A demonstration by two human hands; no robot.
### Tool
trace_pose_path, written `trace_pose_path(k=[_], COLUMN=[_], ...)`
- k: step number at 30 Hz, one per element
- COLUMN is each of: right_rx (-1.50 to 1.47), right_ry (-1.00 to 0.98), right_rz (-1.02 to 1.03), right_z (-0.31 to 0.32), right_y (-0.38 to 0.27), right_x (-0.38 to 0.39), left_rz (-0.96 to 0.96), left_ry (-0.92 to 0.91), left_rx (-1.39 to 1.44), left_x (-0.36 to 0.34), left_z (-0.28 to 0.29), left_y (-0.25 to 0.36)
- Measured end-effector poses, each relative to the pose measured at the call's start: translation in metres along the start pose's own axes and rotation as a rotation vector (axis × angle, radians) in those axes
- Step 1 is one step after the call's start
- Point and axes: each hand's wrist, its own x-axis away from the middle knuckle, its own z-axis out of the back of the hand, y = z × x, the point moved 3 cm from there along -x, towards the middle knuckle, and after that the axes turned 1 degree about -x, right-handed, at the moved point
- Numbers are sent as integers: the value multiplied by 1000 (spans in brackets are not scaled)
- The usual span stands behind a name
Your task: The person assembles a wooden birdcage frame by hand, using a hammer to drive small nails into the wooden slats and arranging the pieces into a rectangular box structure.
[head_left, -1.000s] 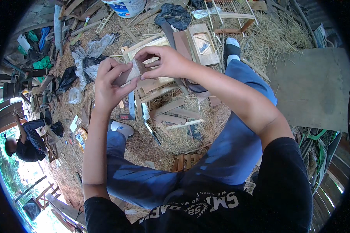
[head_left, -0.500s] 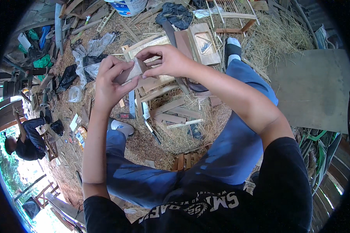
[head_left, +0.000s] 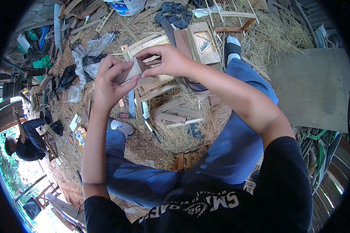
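A small wooden block (head_left: 134, 73) with a pale face is held up in front of me between both hands. My left hand (head_left: 112, 79) grips its left side, fingers over the top and thumb below. My right hand (head_left: 163, 62) pinches its right end between thumb and fingers. My fingers hide parts of the block. Beneath it is a low wooden work surface (head_left: 168, 79), partly covered by my hands. Near it on the ground lie an L-shaped tool (head_left: 132, 105), a long-bladed tool with a black handle (head_left: 152, 131) and several cut wooden strips (head_left: 169, 117).
A wooden tray (head_left: 203, 42) holding small metal pieces sits beyond my right hand. Straw and shavings cover the ground. A white bucket (head_left: 127, 6) and a slatted wooden frame (head_left: 237, 15) stand at the back. A flat board (head_left: 311, 91) lies right. Another person (head_left: 29, 136) sits far left.
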Motion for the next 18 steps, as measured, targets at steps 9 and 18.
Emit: trace_pose_path(k=[9, 18], right_rx=[276, 1081], right_ry=[-22, 163], right_rz=[115, -45], right_z=[8, 103], right_y=[-9, -31], right_x=[3, 53], left_rz=[-1, -3], left_ry=[9, 24], left_rx=[-40, -10], left_x=[-2, 0], left_z=[-2, -2], left_y=[4, 1])
